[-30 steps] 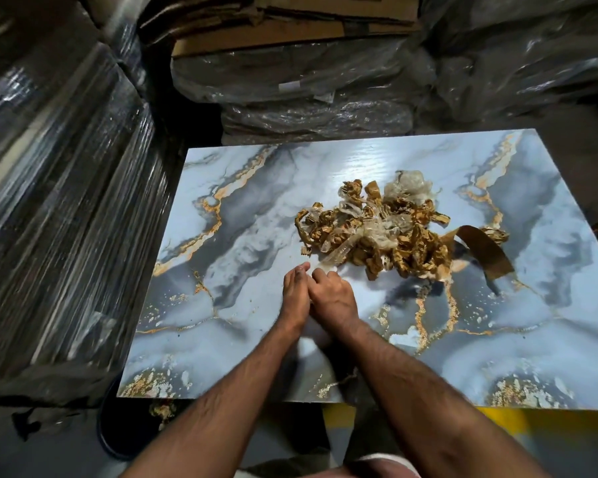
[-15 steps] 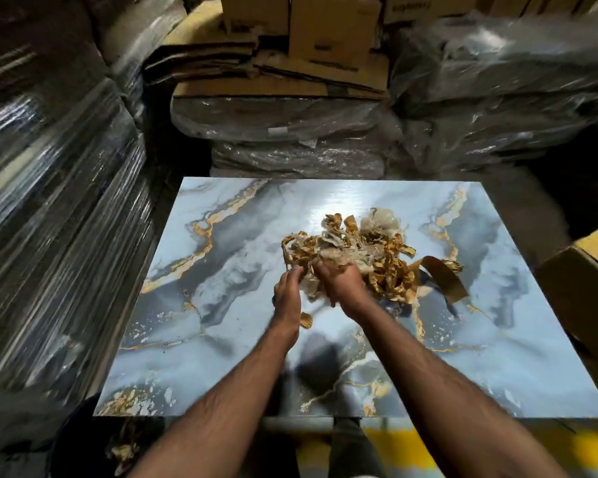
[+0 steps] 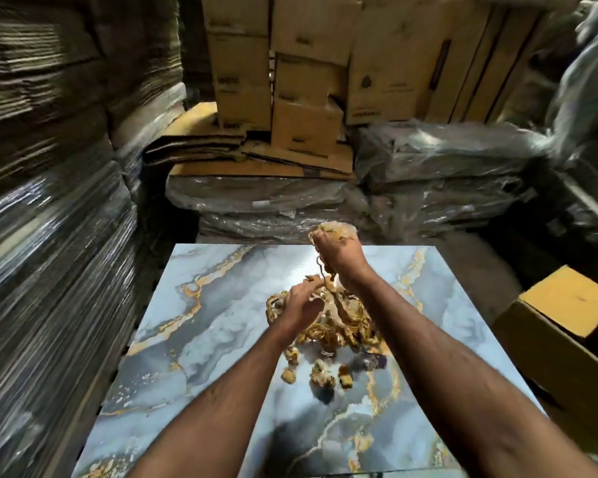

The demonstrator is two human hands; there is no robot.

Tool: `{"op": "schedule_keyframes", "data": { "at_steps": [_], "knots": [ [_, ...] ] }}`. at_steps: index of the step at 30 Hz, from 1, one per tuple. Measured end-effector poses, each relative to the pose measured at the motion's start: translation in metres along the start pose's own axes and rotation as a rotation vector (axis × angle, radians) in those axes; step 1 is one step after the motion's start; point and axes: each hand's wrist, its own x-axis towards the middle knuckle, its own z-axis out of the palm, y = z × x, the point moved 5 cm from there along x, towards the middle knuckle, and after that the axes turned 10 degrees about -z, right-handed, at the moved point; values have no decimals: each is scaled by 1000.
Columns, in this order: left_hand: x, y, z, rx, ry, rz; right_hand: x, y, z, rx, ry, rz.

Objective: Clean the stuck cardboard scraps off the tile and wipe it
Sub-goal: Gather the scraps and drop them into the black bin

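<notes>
Scraps [image 3: 339,319] lie heaped near the middle of the tile [image 3: 221,339], with a few loose bits [image 3: 321,374] on its nearer part; my right hand [image 3: 339,253] is raised above the heap, clenched round a wad [image 3: 332,230] of scraps and film, strands trailing down; my left hand [image 3: 299,305] sits on the heap's left edge, fingers bent into it, though I cannot tell whether it grips; box [image 3: 563,343] stands beside the tile at right.

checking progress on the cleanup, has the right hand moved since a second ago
Yes. The right hand has risen from the tile's near half to above its far edge, gripping a clump of scraps.
</notes>
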Motion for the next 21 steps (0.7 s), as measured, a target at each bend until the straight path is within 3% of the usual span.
{"op": "schedule_keyframes", "data": {
  "at_steps": [3,7,11,16,18,21],
  "knots": [
    [-15,17,4,-206,-164,-51,6,-8,-10,17,25,-11],
    [-18,29,12,-359,-223,-147,19,-16,-29,1,42,-58],
    [-4,35,13,-627,-111,-262,26,-14,-48,-116,7,-115],
    [2,84,13,-1029,-2,-312,8,-4,-53,-530,-205,-384],
    [2,109,18,-1139,-55,-279,1,4,-56,-631,-192,-426],
    [2,131,24,-1106,-33,-244,2,6,-67,-576,-90,-394]
  ]
}}
